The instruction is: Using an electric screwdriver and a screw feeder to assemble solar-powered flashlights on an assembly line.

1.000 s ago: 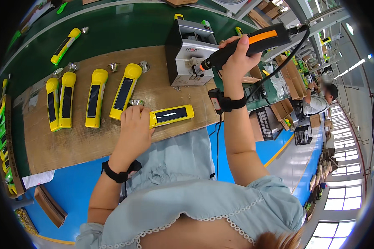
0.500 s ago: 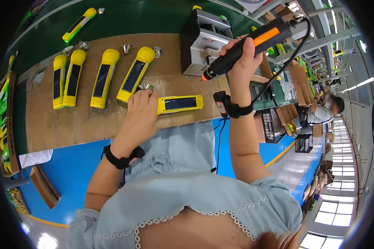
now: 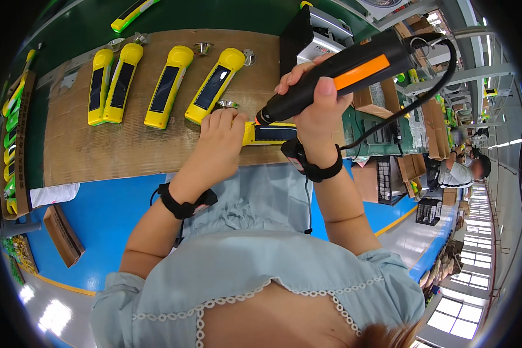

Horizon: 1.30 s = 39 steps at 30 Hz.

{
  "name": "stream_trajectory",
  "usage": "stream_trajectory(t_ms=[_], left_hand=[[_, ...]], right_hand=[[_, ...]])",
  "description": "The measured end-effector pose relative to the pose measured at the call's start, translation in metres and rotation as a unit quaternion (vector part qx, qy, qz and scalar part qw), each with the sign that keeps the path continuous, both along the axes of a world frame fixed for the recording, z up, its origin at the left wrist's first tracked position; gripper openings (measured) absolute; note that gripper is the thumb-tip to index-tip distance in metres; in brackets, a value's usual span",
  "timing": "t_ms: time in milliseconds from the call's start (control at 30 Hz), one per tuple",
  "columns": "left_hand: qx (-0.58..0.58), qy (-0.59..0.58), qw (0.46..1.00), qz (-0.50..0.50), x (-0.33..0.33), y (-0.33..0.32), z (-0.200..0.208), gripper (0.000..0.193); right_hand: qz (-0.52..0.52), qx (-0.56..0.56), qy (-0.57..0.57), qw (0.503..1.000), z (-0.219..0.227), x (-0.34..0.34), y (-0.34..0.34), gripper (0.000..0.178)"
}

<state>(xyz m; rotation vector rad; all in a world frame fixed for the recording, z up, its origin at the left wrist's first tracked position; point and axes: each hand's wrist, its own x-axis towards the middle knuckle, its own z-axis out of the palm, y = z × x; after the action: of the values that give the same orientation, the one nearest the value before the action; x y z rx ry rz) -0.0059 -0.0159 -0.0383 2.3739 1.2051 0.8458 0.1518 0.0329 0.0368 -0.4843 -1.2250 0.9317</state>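
My right hand [image 3: 321, 113] is wrapped round a black electric screwdriver [image 3: 330, 75] with an orange stripe and a cable at its rear. The screwdriver's tip points down onto a yellow flashlight [image 3: 275, 133] with a dark solar panel, lying crosswise near the cardboard's front edge. Closed over the left end of that flashlight, my left hand [image 3: 219, 139] hides this end. Whether the tip is seated in a screw cannot be seen. Just beyond my left fingers sits a small silver reflector cup [image 3: 228, 104]. The nearest upright-lying flashlight [image 3: 216, 86] is beside my left hand.
Several more yellow flashlights [image 3: 169, 87] lie on the cardboard sheet [image 3: 127, 156], with silver reflector cups [image 3: 203, 48] around their heads. A black and silver machine [image 3: 325, 46] stands behind the screwdriver. Left is a carton [image 3: 21, 162] of flashlights; far right, another person [image 3: 459, 168].
My right hand has brought the screwdriver down and left, from beside the machine to the held flashlight. My left hand stays on the flashlight's end. The whole view has shifted somewhat.
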Motion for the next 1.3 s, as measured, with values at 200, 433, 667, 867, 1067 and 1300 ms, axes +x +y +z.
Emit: stream_trajectory(t_ms=[200,433,667,867,1067,1300], left_hand=[[0.004,-0.008,1.000,0.007,0.001,0.001,-0.002,0.058],[0.037,0.014,0.999,0.021,0.002,0.005,-0.005,0.055],[0.074,0.056,0.996,0.014,0.002,0.010,-0.001,0.051],[0.077,0.218,0.968,0.095,0.004,-0.017,0.009,0.051],[0.072,0.302,0.934,0.174,0.039,0.027,0.011,0.055],[0.193,0.237,0.905,0.294,0.082,0.231,-0.002,0.075]], right_hand=[[0.042,-0.014,-0.002,0.999,-0.006,-0.005,0.005,0.028],[0.057,-0.026,-0.047,0.997,-0.006,-0.009,0.008,0.041],[0.044,-0.035,-0.067,0.996,-0.007,-0.007,0.012,0.053],[-0.006,0.024,0.136,0.990,0.046,0.033,-0.006,0.064],[-0.117,0.011,0.057,0.991,0.063,0.082,-0.049,0.067],[-0.108,-0.025,0.048,0.993,0.024,0.078,-0.040,0.052]])
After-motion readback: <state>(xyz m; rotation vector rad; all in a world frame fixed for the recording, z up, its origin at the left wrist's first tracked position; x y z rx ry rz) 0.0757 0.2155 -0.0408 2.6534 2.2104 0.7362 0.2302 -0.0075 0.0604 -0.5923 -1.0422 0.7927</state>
